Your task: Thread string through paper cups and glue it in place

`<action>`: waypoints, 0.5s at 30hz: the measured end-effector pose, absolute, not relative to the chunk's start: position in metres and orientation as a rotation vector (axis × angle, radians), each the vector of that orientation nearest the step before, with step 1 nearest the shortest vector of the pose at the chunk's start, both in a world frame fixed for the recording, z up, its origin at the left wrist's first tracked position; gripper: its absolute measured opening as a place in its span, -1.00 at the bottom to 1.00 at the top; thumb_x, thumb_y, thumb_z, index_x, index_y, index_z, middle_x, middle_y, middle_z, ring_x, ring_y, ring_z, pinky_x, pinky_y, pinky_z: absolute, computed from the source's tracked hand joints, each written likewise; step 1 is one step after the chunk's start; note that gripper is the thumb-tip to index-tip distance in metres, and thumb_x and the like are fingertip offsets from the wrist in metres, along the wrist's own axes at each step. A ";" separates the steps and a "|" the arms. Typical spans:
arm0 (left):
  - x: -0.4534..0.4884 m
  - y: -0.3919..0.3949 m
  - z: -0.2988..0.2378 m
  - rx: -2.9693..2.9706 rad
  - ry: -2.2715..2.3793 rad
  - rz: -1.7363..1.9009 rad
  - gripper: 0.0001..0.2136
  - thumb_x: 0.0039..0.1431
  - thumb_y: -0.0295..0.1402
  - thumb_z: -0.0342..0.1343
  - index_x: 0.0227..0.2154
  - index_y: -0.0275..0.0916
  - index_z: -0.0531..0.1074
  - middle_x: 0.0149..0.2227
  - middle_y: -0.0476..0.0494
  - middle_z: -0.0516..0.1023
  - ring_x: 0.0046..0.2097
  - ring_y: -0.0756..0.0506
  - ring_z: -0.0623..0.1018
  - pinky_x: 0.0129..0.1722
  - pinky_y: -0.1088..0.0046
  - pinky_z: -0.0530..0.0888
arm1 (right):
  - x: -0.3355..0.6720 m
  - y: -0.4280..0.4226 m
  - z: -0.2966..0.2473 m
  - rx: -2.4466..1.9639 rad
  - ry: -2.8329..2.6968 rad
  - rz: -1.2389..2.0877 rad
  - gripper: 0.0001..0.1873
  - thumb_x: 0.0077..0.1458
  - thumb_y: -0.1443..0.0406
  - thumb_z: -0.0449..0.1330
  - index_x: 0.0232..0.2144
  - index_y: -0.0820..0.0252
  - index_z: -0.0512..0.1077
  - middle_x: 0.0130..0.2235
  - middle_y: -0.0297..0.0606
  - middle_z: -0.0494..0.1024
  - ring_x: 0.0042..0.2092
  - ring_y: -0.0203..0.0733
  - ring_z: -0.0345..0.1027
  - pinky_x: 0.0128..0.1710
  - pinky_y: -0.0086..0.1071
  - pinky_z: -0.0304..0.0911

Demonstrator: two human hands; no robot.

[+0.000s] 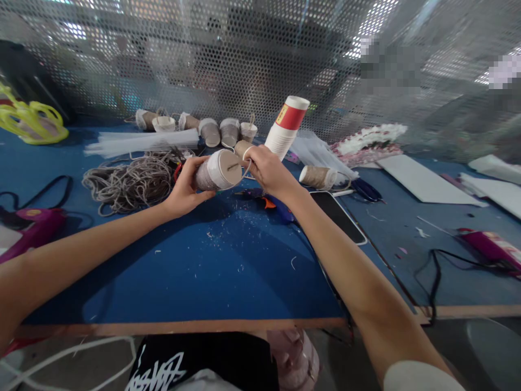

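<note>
My left hand (184, 187) is wrapped round a paper cup covered in beige twine (215, 171), held on its side with the white bottom facing me. A short piece of twine sticks out of that bottom. My right hand (266, 171) is closed in a pinch on a twine loop (245, 153) at the cup's right edge. Both hands hover above the blue table (211, 271), just in front of a tilted stack of red and white paper cups (286, 127).
A tangled heap of twine (128, 182) lies to the left. Several wrapped cups (209, 131) line the perforated back screen. A glue gun (268, 201), a phone (337, 216), another wrapped cup (318, 176), white sheets (423, 184) and purple tools (494, 247) lie around.
</note>
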State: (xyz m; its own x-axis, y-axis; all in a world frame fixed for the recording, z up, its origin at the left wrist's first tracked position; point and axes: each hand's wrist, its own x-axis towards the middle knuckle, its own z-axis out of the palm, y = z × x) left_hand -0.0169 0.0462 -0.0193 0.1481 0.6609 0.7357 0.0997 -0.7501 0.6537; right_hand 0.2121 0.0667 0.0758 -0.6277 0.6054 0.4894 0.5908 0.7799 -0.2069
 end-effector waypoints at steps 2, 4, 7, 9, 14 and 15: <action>-0.016 0.047 -0.021 1.932 0.718 1.646 -0.31 -0.08 -0.11 0.37 0.10 -0.11 0.22 0.06 -0.23 0.32 0.14 -0.28 0.36 0.19 0.04 0.34 | 0.217 0.068 0.079 -0.902 -2.380 0.136 -0.72 0.31 0.08 -0.06 -0.26 0.13 0.30 -0.26 -0.19 0.43 -0.17 -0.15 0.33 -0.12 -0.20 0.28; -0.015 0.050 -0.024 1.857 0.711 1.672 -0.30 -0.09 -0.11 0.37 0.10 -0.11 0.20 0.08 -0.23 0.32 0.16 -0.28 0.37 0.19 0.06 0.35 | 0.223 0.068 0.082 -0.901 -2.344 0.262 -0.66 0.29 0.03 -0.04 -0.17 0.16 0.31 -0.24 -0.18 0.47 -0.18 -0.17 0.37 -0.12 -0.21 0.30; -0.016 0.056 -0.028 1.737 0.749 1.710 -0.34 -0.09 -0.14 0.37 0.04 -0.15 0.21 0.02 -0.21 0.37 0.09 -0.24 0.44 0.15 0.06 0.40 | 0.229 0.068 0.087 -0.873 -2.318 0.430 -0.58 0.23 0.01 0.04 -0.09 0.21 0.34 -0.13 -0.11 0.52 -0.09 -0.12 0.43 -0.04 -0.15 0.33; -0.017 0.059 -0.029 1.667 0.784 1.688 -0.42 -0.06 -0.16 0.36 -0.01 -0.17 0.24 -0.03 -0.21 0.42 0.03 -0.22 0.48 0.11 0.06 0.45 | 0.229 0.066 0.088 -0.867 -2.291 0.538 -0.54 0.15 0.00 0.15 -0.05 0.21 0.35 -0.04 -0.06 0.52 -0.02 -0.07 0.43 0.03 -0.08 0.34; -0.016 0.055 -0.027 1.636 0.690 1.498 -0.52 0.06 -0.12 0.28 -0.02 -0.15 0.27 -0.06 -0.22 0.48 -0.05 -0.19 0.54 0.01 0.12 0.55 | 0.208 0.056 0.077 -0.907 -2.167 0.908 -0.37 0.01 0.00 0.28 0.03 0.25 0.33 0.15 0.05 0.41 0.16 0.05 0.33 0.19 -0.01 0.26; -0.015 0.052 -0.027 1.665 0.669 1.459 -0.51 0.07 -0.12 0.28 0.00 -0.14 0.26 -0.06 -0.22 0.48 -0.05 -0.19 0.55 -0.01 0.14 0.57 | 0.202 0.054 0.074 -0.901 -2.137 0.966 -0.35 -0.01 0.00 0.29 0.03 0.25 0.33 0.17 0.05 0.39 0.18 0.06 0.31 0.20 -0.01 0.25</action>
State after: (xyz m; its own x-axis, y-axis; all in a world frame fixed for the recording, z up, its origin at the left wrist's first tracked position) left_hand -0.0149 0.0523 -0.0265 0.1931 0.8139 0.5480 -0.1161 -0.5356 0.8365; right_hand 0.2023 0.0541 0.0737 -0.5760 0.7780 0.2508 0.3258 0.4999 -0.8024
